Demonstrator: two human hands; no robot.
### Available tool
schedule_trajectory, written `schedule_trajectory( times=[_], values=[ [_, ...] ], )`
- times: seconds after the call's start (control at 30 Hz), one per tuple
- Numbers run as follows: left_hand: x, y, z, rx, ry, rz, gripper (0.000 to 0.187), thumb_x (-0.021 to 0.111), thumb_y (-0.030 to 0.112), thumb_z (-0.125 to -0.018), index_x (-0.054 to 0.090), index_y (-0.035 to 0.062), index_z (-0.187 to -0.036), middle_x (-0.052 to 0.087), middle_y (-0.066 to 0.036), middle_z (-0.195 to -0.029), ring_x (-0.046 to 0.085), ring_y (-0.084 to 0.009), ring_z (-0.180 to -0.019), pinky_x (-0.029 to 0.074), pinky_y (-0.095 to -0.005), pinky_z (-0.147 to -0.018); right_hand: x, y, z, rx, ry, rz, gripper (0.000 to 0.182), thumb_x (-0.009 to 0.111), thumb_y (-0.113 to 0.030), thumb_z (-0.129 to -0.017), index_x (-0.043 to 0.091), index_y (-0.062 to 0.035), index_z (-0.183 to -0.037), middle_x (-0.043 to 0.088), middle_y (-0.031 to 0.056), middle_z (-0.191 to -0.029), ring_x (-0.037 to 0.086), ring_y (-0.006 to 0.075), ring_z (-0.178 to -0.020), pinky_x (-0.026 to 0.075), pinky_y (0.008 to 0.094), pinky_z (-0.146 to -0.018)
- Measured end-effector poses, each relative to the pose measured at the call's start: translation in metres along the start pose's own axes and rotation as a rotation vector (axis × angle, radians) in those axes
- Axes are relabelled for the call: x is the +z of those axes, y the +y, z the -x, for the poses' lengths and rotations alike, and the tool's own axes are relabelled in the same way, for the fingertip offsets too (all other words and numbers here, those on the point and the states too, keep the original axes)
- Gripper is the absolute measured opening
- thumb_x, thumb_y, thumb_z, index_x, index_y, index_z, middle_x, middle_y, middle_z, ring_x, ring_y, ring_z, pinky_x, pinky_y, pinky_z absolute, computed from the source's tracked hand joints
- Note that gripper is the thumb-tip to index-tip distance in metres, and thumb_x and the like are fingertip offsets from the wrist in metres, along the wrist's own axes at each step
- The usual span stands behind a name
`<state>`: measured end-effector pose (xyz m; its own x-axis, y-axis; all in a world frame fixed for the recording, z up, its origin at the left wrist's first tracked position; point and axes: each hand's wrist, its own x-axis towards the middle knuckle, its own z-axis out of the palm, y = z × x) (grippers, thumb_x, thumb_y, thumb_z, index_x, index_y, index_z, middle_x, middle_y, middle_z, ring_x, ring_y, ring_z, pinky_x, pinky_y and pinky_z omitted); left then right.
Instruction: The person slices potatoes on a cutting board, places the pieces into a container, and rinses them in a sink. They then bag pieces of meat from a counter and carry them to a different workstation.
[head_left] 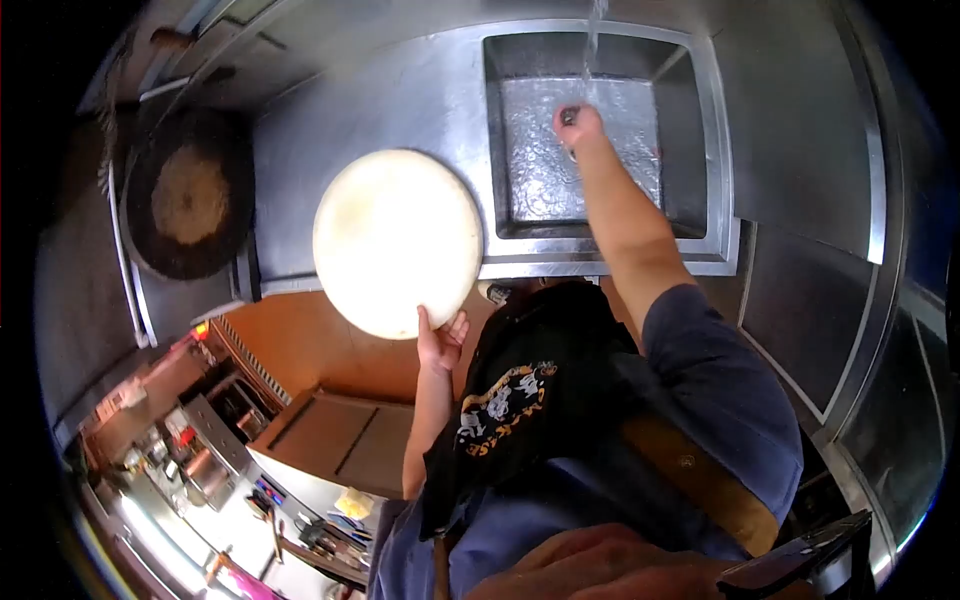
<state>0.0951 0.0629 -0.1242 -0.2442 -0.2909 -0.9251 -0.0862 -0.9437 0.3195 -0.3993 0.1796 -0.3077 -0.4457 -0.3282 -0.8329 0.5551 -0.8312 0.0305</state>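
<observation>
A large round white board [397, 243] lies partly over the steel counter, its near edge reaching past the counter front. My left hand [442, 340] holds that near edge, thumb on top and fingers beneath. Over the steel sink [530, 205] on the right, my right hand [580, 128] is closed around a small dark, shiny object [569, 116] that I cannot make out. A stream of water [592, 50] falls beside this hand into the sink, where water ripples on the bottom.
A big dark wok [190, 195] with a brownish inside stands at the left. Behind and below at left are a brown cabinet [335, 440] and a cluttered worktop with utensils. Steel panels [805, 310] line the right side.
</observation>
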Motion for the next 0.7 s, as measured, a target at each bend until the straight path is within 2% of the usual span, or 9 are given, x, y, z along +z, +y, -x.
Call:
schedule_trajectory(
  times=[0.13,0.2,0.23,0.3,0.37,0.43,0.5,0.57,0.7],
  values=[
    [-0.013,0.005,-0.004,-0.055,-0.002,-0.042,0.064,0.052,0.058,-0.090,0.051,0.0036,-0.123,0.062,-0.013,-0.103,0.063,-0.0237,-0.091,0.052,-0.0368,-0.083,0.019,-0.015,0.040,0.115,-0.019,0.389,0.011,0.050,-0.009,-0.088,0.052,-0.0001,-0.081,0.053,0.0121,-0.073,0.058,0.0239,-0.067,0.053,0.0314,-0.052],
    [-0.021,0.004,-0.004,-0.037,-0.006,-0.015,0.061,0.052,0.056,-0.091,0.052,0.0034,-0.123,0.062,-0.013,-0.103,0.063,-0.0236,-0.092,0.052,-0.0367,-0.082,0.022,-0.019,0.059,0.031,0.052,1.011,0.010,0.052,-0.009,-0.085,0.053,-0.0020,-0.079,0.054,0.0114,-0.067,0.057,0.0234,-0.059,0.049,0.0290,-0.046],
    [-0.025,0.003,-0.004,0.001,-0.034,-0.038,0.065,0.053,0.056,-0.090,0.049,0.0013,-0.124,0.059,-0.013,-0.107,0.061,-0.0234,-0.095,0.050,-0.0369,-0.085,0.022,-0.023,0.067,0.034,0.046,1.030,0.010,0.052,-0.009,-0.085,0.053,-0.0020,-0.079,0.054,0.0114,-0.067,0.057,0.0234,-0.059,0.049,0.0290,-0.046],
    [-0.033,0.004,-0.002,0.058,-0.063,-0.039,0.068,0.053,0.057,-0.090,0.046,-0.0008,-0.126,0.056,-0.012,-0.111,0.058,-0.0232,-0.098,0.049,-0.0370,-0.088,0.023,-0.027,0.077,-0.076,-0.159,2.083,0.010,0.056,-0.008,-0.079,0.060,-0.0013,-0.073,0.059,0.0149,-0.065,0.058,0.0253,-0.058,0.049,0.0362,-0.050],
    [-0.041,0.005,0.002,0.141,-0.078,-0.013,0.062,0.053,0.050,-0.093,0.043,0.0016,-0.131,0.055,-0.012,-0.115,0.058,-0.0239,-0.098,0.049,-0.0387,-0.088,0.037,-0.012,0.114,-0.449,-0.263,2.744,0.013,0.059,-0.009,-0.075,0.067,-0.0002,-0.079,0.066,0.0203,-0.071,0.065,0.0277,-0.062,0.049,0.0398,-0.055],
    [-0.047,0.014,0.006,0.254,0.003,0.018,0.056,0.056,0.040,-0.094,0.041,0.0026,-0.133,0.053,-0.013,-0.120,0.058,-0.0259,-0.101,0.050,-0.0418,-0.085,0.045,0.009,0.159,-0.427,-0.254,2.559,0.024,0.059,-0.011,-0.076,0.069,-0.0006,-0.096,0.068,0.0220,-0.085,0.069,0.0303,-0.077,0.052,0.0413,-0.066],
    [-0.050,0.023,0.006,0.346,-0.013,0.003,0.053,0.055,0.038,-0.095,0.040,0.0015,-0.131,0.053,-0.015,-0.121,0.058,-0.0262,-0.101,0.051,-0.0417,-0.084,0.019,0.021,0.170,-0.823,-0.496,2.388,0.035,0.058,-0.013,-0.079,0.064,-0.0025,-0.112,0.067,0.0217,-0.098,0.066,0.0337,-0.091,0.051,0.0419,-0.079],
    [-0.045,0.022,0.002,0.367,-0.002,0.010,0.052,0.054,0.037,-0.096,0.039,0.0010,-0.130,0.053,-0.015,-0.122,0.058,-0.0268,-0.102,0.051,-0.0417,-0.084,0.009,0.074,0.246,-0.940,-0.394,2.403,0.049,0.059,-0.016,-0.082,0.053,-0.0065,-0.129,0.062,0.0222,-0.115,0.060,0.0355,-0.107,0.046,0.0421,-0.092],
    [-0.032,0.015,-0.012,0.375,-0.040,-0.007,0.051,0.054,0.037,-0.096,0.038,0.0004,-0.127,0.054,-0.016,-0.120,0.058,-0.0283,-0.106,0.051,-0.0408,-0.084,-0.036,0.141,0.281,-1.213,-0.529,2.316,0.049,0.058,-0.015,-0.084,0.049,-0.0104,-0.132,0.058,0.0188,-0.120,0.057,0.0368,-0.108,0.046,0.0432,-0.094]
  ],
)
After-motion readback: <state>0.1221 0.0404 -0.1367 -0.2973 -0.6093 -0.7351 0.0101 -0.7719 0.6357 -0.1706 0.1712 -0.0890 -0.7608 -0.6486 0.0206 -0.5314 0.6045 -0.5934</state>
